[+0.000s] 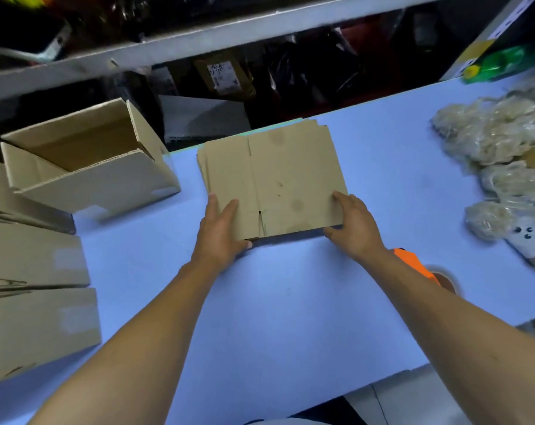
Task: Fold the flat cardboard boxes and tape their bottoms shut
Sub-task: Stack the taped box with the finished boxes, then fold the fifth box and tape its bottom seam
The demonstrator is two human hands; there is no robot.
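Centrally on a pale blue table (290,302) lies a stack of flat cardboard boxes (275,176). Both hands grasp its near edge: the left hand (220,231) at the near left corner, fingers on top and thumb underneath, the right hand (352,225) at the near right corner. Left of the stack stand several folded boxes (85,161), the farthest one open-topped. An orange tape dispenser (419,268) peeks from behind the right forearm. Bagged plush toys (499,154) are heaped at the right.

packing stockroom | shelving (198,41) with parcels | folded boxes (85,167) | bagged plush toys (502,142)
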